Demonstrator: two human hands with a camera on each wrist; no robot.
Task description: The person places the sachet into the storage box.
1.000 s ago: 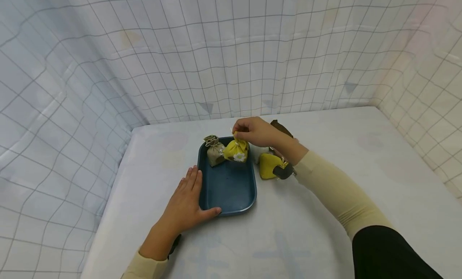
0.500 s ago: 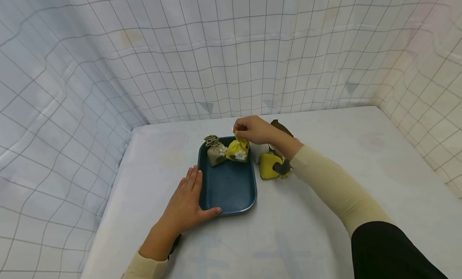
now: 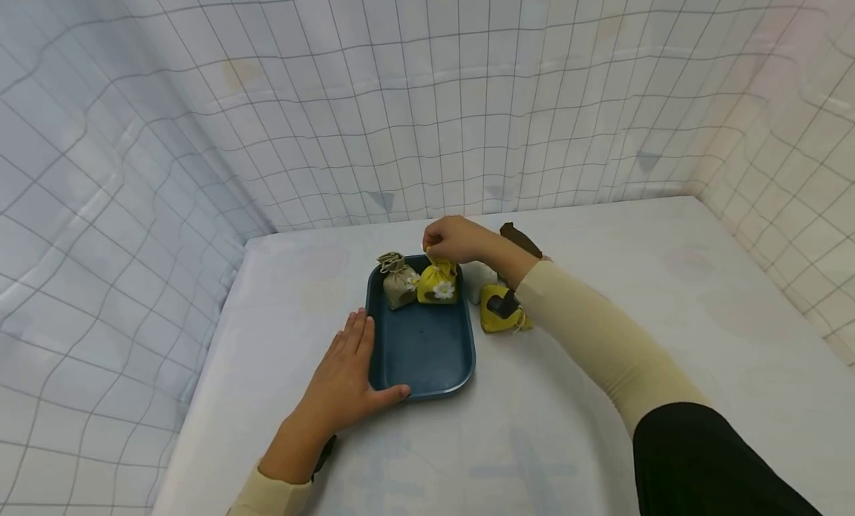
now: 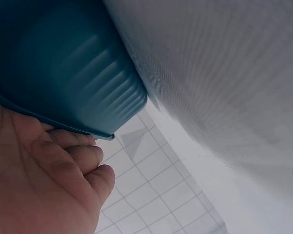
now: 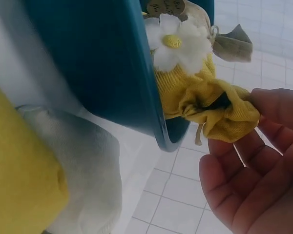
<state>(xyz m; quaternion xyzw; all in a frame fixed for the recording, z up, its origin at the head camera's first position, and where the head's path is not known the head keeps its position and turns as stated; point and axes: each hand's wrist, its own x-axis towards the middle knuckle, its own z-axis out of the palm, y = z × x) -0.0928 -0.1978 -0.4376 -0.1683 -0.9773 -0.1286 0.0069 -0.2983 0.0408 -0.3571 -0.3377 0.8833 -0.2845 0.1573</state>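
While the left hand (image 3: 344, 379) lies flat on the surface (image 3: 534, 442), fingers straight and thumb against the near rim of the blue tray (image 3: 421, 349), the right hand (image 3: 454, 239) pinches the gathered top of the yellow pouch (image 3: 437, 284). A second ago that pouch hung slightly higher and to the right; now it sits on the tray's far end, touching the beige pouch (image 3: 398, 284), so it looks set down though not released. Another yellow pouch (image 3: 497, 317) lies beside the tray.

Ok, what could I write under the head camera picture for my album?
Right hand pinches the top of a yellow daisy pouch in a blue tray; left hand rests on the tray's edge.
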